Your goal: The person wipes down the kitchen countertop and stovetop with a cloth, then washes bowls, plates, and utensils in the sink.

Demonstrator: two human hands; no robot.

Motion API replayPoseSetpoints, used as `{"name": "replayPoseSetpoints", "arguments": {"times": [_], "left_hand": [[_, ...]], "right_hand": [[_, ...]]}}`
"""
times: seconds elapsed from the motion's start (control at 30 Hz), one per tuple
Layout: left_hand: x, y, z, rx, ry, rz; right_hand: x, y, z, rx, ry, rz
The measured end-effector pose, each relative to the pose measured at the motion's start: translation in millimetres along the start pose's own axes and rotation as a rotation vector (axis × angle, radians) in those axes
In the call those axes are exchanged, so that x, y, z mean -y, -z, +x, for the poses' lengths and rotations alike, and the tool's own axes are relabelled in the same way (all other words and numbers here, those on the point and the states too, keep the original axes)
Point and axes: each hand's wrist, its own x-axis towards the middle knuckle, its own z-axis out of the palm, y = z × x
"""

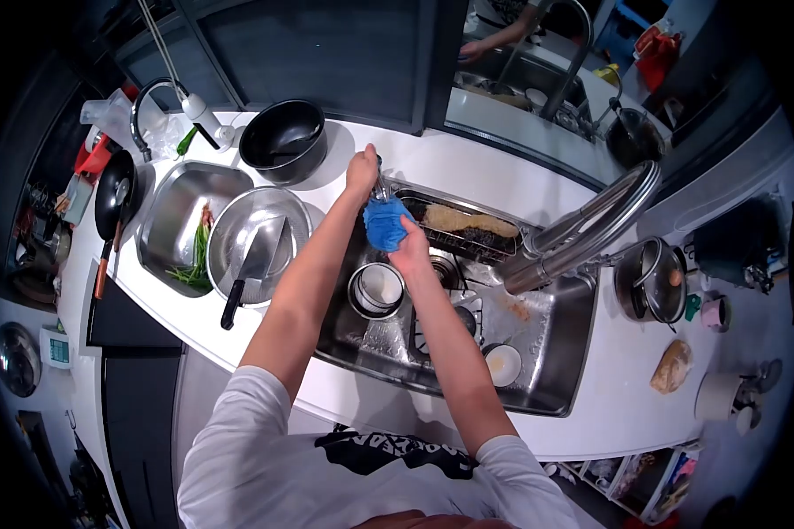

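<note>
Above the back left part of the large sink [551, 388], my left hand [362, 173] is closed on a shiny metal utensil [381, 189] with a dark handle. Its lower end is hidden behind a blue cloth [385, 224], so I cannot tell its exact kind. My right hand [409, 250] grips the cloth from the right side, close below my left hand. Under my hands a white bowl [379, 286] sits inside another vessel in the sink. A smaller white bowl [503, 364] lies at the sink's front right.
A wire rack [454, 240] with sponges lines the sink's back edge. The large metal faucet [573, 234] rises at right. To the left, a knife [260, 264] lies across a steel bowl [229, 216] beside a small sink [168, 207] with greens. A black pot [269, 163] stands behind.
</note>
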Motion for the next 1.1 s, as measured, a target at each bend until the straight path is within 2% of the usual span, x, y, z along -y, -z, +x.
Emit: {"name": "replayPoseSetpoints", "arguments": {"times": [0.13, 0.3, 0.33, 0.4, 0.5, 0.57, 0.6, 0.63, 0.67, 0.7, 0.73, 0.77, 0.8, 0.87, 0.97, 1.0, 1.03, 1.1], "left_hand": [[-0.6, 3.3, -6.7, 0.055, -0.085, -0.018], [12.6, -6.6, -0.7, -0.047, -0.156, 0.150], [26.5, -15.9, 13.0, -0.109, -0.143, 0.222], [1.9, -4.2, -11.6, -0.106, -0.041, 0.313], [3.5, -6.4, -34.2, -0.212, -0.020, 0.075], [5.4, -10.1, -91.7, -0.220, 0.017, 0.008], [23.6, -16.6, -113.2, -0.049, 0.077, -0.021], [33.7, -29.9, -148.3, -0.066, 0.056, -0.051], [36.1, -26.9, -174.1, 0.355, 0.128, -0.150], [64.1, -54.4, -195.4, 0.454, 0.256, -0.360], [90.4, -80.7, -211.7, 0.548, 0.379, -0.573], [59.2, -60.2, -237.9, 0.591, 0.618, -0.479], [56.0, -55.2, -249.6, 0.712, 0.545, -0.495], [85.6, -92.6, -262.0, 0.455, 0.337, -0.369], [70.6, -116.1, -272.9, 0.440, 0.880, -1.165], [71.4, -125.1, -281.3, 0.492, 0.875, -1.247], [76.6, -132.6, -285.9, 0.546, 0.869, -1.327], [91.2, -144.0, -285.6, 0.655, 0.849, -1.478]], "right_hand": [[1.8, 0.1, 5.1, 0.008, 0.012, 0.006], [0.9, -1.6, -4.0, 0.045, -0.020, 0.007], [2.7, -6.5, -6.8, 0.064, -0.022, 0.010], [4.1, -8.9, -23.1, 0.096, -0.042, 0.008], [7.8, 16.4, -41.6, 0.088, -0.055, -0.044], [13.0, 57.5, -56.4, 0.059, -0.052, -0.108], [15.9, 74.3, -66.7, 0.045, -0.053, -0.141], [17.9, 83.2, -76.7, -0.013, -0.009, -0.185], [19.5, 94.6, -89.4, -0.075, 0.035, -0.232], [21.7, 103.7, -101.8, -0.138, 0.078, -0.280], [26.0, 106.4, -116.3, -0.202, 0.128, -0.395], [31.9, 99.3, -134.6, -0.262, 0.178, -0.511], [36.9, 96.0, -146.1, -0.319, 0.230, -0.627], [43.7, 111.0, -147.9, -0.443, 0.519, -1.000], [30.6, 92.8, -164.3, -0.539, 0.944, -1.460], [21.5, 77.1, -176.1, -0.567, 1.078, -1.603], [14.6, 65.6, -182.8, -0.538, 0.937, -1.658], [12.5, 55.8, -185.3, -0.521, 0.881, -1.872]]}}
